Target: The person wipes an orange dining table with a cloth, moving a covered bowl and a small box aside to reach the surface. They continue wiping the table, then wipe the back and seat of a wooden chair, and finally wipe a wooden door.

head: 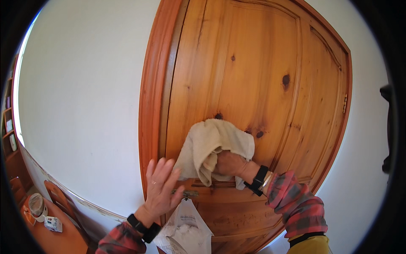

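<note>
A beige cloth [203, 143] is bunched against a varnished wooden door [253, 70], just above its lower panels. My right hand [230, 163] grips the cloth; folds hide part of the fingers. Left of it, my left hand [163, 187] is raised with its fingers apart, holding nothing, near the reddish door frame [152, 111]. Whether its fingertips touch the frame I cannot tell. Behind and beside this hand is a metal door handle [190, 192], partly covered. From the handle hangs a white plastic bag [190, 231] with contents and some printing on it.
At the lower left, an orange-brown wooden table [60, 238] holds a round container [38, 208] and a small patterned box [53, 224]. A wooden chair [58, 193] stands beside it. Shelves [9, 127] line the far left edge. A brass hinge [344, 103] is at the door's right side.
</note>
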Demonstrator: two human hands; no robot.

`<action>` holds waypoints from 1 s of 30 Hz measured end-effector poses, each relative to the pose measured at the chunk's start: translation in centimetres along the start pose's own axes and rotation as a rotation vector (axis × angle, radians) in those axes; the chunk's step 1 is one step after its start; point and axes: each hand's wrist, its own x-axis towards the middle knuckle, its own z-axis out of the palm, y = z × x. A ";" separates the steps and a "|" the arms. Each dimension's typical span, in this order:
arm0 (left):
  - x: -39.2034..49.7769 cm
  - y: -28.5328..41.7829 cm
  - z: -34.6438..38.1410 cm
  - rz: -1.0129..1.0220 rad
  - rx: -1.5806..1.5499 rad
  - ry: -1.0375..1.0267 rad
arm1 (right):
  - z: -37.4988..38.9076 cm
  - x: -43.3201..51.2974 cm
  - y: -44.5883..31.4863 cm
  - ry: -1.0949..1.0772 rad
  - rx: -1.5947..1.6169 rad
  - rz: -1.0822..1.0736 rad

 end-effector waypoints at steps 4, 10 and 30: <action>10.6 -1.0 1.0 0.218 0.220 -0.192 | -6.1 3.6 3.9 0.094 0.163 0.225; 31.4 -6.3 1.0 0.355 0.267 0.135 | -21.7 14.2 12.2 0.384 -0.374 0.183; 5.6 7.3 2.6 0.006 0.216 -0.785 | 3.0 -8.7 0.1 0.133 0.181 -0.029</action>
